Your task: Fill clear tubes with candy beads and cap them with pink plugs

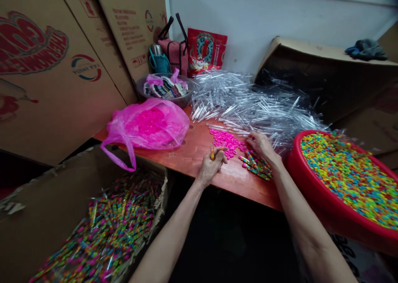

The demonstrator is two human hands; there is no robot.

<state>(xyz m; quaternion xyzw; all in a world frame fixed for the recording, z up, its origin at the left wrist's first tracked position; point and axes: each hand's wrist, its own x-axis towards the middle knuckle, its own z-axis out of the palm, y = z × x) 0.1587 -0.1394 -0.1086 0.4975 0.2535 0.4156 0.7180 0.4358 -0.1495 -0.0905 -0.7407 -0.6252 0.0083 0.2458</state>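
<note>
A thin tube of bright beads (pixel 212 153) sits tight in the grip of the left hand (pixel 211 167). The right hand (pixel 261 146) is open, its fingers apart, right by a heap of pink beads (pixel 225 143) and some full tubes (pixel 255 168). Shiny clear tubes (pixel 248 109) pile up on the smooth red wood surface (pixel 192 160). A big red tub (pixel 298 163) holds many colored beads.

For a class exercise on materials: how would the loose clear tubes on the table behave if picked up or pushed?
The clear tubes look light and thin-walled, so a push would probably scatter them. Being round and smooth, they seem apt to roll on the table. They are probably fairly stiff, since those in the heap lie straight.
</note>
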